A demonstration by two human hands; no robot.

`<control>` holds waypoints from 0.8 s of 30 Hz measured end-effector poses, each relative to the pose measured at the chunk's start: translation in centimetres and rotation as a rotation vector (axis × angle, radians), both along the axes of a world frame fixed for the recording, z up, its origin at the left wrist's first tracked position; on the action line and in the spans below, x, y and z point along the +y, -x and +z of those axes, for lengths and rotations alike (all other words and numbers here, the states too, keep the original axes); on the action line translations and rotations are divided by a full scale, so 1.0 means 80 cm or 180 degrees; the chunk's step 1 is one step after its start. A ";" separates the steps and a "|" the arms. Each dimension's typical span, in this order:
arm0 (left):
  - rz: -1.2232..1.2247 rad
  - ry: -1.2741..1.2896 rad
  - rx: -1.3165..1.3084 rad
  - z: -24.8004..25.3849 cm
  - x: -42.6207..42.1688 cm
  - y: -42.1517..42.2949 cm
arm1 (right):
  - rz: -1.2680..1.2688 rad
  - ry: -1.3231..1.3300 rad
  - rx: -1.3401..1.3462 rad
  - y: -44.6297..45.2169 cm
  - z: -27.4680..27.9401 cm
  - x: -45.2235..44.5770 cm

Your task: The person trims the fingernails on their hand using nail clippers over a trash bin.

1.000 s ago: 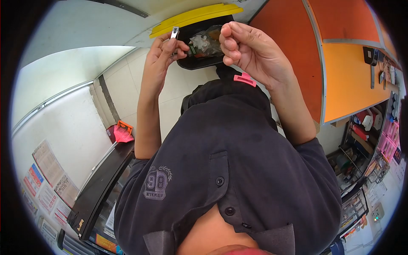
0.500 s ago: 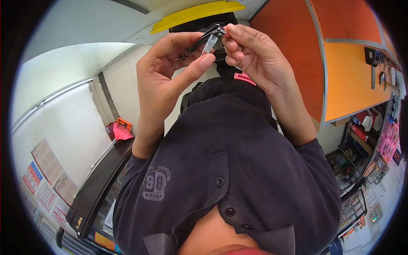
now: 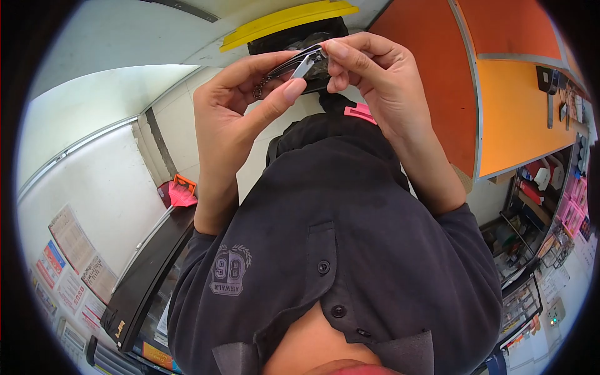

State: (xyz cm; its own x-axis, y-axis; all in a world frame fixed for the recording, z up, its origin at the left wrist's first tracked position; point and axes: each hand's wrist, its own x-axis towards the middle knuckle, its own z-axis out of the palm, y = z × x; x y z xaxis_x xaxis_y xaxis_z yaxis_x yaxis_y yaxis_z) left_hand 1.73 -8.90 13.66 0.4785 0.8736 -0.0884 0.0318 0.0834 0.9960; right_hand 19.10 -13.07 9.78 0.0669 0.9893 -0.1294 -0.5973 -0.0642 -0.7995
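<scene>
Clippers [image 3: 317, 56], likely light and stiff, we hold by the lever [image 3: 303, 67], left hand [image 3: 231, 107] curled, right hand [image 3: 379, 78] pinched, seemingly empty, alongside.

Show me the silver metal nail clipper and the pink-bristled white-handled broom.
Silver metal nail clipper [image 3: 304, 67]: head view, on its lever.
Pink-bristled white-handled broom [image 3: 182, 195]: head view, on its bristles.

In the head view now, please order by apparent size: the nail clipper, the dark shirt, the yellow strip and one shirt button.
Largest to smallest:
dark shirt
yellow strip
nail clipper, partly hidden
shirt button
</scene>
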 end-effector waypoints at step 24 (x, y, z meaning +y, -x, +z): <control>-0.0407 0.0622 -0.0491 -0.047 0.012 0.011 | 0.0127 0.0368 -0.0592 -0.003 0.002 0.001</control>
State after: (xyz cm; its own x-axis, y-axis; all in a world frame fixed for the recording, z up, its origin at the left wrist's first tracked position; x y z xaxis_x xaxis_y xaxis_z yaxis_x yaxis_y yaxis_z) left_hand 0.88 -7.91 9.91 0.6046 0.7789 -0.1668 -0.0964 0.2794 0.9553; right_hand 19.33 -13.01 9.94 0.0614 0.9709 -0.2313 -0.4354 -0.1825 -0.8816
